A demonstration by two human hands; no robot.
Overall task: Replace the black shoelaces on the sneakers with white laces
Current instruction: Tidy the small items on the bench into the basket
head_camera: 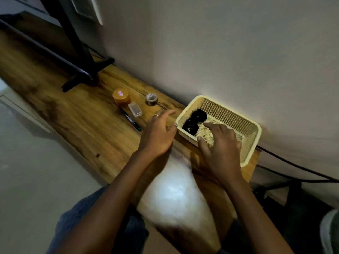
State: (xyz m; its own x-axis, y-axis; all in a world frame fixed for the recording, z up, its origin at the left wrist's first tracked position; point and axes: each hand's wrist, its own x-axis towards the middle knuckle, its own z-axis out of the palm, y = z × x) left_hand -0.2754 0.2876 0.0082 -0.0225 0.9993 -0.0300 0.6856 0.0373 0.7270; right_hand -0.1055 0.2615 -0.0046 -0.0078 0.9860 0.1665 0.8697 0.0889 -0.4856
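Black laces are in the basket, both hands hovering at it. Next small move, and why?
Probably draw both hands back and turn to the white laces. The black laces already lie bundled in the yellow basket; the right hand is spread open above the basket floor and the left hand sits open at its rim, neither holding anything. No white laces show in this view.

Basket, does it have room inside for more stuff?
Yes. The basket has bare mesh on its right side, beyond the right hand. Its left corner is crowded with black laces.
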